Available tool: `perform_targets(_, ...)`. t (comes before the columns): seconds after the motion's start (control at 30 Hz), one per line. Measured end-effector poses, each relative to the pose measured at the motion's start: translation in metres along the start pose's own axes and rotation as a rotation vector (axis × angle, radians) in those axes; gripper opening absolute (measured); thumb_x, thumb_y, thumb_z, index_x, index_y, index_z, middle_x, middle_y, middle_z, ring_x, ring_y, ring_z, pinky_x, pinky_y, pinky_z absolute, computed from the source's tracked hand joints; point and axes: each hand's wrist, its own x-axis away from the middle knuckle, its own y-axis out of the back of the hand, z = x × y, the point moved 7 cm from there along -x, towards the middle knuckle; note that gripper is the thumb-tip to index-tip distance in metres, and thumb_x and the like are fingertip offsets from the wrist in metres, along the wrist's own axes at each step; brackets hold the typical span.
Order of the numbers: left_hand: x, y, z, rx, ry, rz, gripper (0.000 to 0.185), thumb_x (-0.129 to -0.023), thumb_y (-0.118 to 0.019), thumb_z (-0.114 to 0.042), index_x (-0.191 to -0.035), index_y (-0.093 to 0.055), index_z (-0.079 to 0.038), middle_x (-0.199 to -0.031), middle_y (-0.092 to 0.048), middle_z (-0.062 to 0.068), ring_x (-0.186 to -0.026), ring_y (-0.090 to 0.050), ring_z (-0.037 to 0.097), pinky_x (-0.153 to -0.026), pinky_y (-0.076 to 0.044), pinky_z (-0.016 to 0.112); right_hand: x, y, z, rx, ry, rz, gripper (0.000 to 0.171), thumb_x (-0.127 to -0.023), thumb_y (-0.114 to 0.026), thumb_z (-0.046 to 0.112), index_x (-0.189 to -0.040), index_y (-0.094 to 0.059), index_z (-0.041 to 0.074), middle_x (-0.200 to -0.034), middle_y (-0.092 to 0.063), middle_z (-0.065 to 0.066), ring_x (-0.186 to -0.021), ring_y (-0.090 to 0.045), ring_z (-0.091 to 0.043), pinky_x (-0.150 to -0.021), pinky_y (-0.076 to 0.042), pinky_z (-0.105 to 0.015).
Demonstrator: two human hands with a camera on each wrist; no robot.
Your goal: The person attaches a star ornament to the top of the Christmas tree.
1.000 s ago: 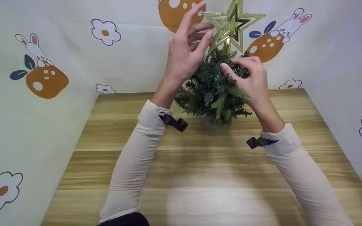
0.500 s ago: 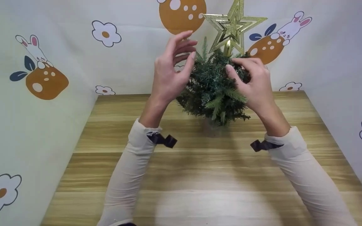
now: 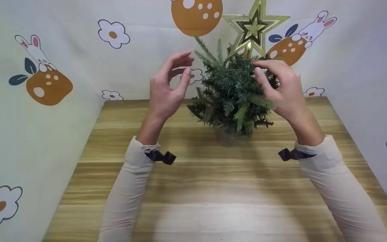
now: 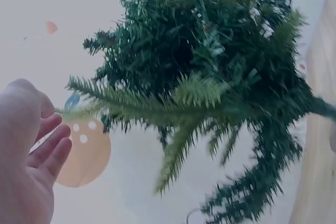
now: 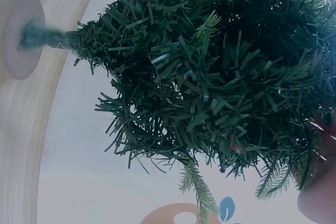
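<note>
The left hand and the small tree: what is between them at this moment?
Only bare air. In the head view the left hand hangs beside the tree with patterned wall behind the gap; the left wrist view shows one twig reaching toward its fingers.

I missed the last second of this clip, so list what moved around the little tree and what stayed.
The left hand let go of the gold star and drew down and leftward, now clear of the small tree, fingers loosely curled. The right hand stayed at the tree's upper right branches. Star stays on top; tree stays standing on the wooden table.
</note>
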Motion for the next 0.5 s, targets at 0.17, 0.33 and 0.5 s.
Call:
perform_targets(0.17,0.01,0.012,0.011,-0.118,0.013,-0.003,0.033,-0.096,-0.063,-0.002,-0.129,-0.063,-0.002,-0.117,-0.072,0.01,-0.109,-0.066,0.014,-0.096,-0.058,0.038,0.001,0.019,0.027,-0.02,0.055,-0.072,0.022,-0.098,-0.06,0.005,-0.115,-0.072,-0.003,-0.115,-0.073,-0.02,-0.114,-0.063,-0.035,-0.107,-0.046,-0.034)
perform_targets(0.33,0.024,0.026,0.046,-0.28,0.043,0.02,0.036,-0.097,-0.066,-0.017,-0.133,-0.063,-0.016,-0.122,-0.071,-0.002,-0.111,-0.065,0.009,-0.096,-0.057,0.035,0.009,0.036,0.021,-0.024,0.04,-0.127,0.025,-0.097,-0.06,0.008,-0.117,-0.072,-0.002,-0.117,-0.073,-0.019,-0.116,-0.062,-0.035,-0.109,-0.045,-0.034)
perform_targets(0.5,0.038,0.044,0.072,-0.467,0.083,0.046,0.04,-0.097,-0.066,-0.034,-0.136,-0.061,-0.024,-0.13,-0.067,-0.005,-0.118,-0.061,0.013,-0.102,-0.052,0.032,0.025,0.051,-0.009,0.041,-0.058,-0.145,0.027,-0.098,-0.06,0.01,-0.121,-0.071,0.0,-0.12,-0.072,-0.016,-0.119,-0.062,-0.032,-0.108,-0.044,-0.026)
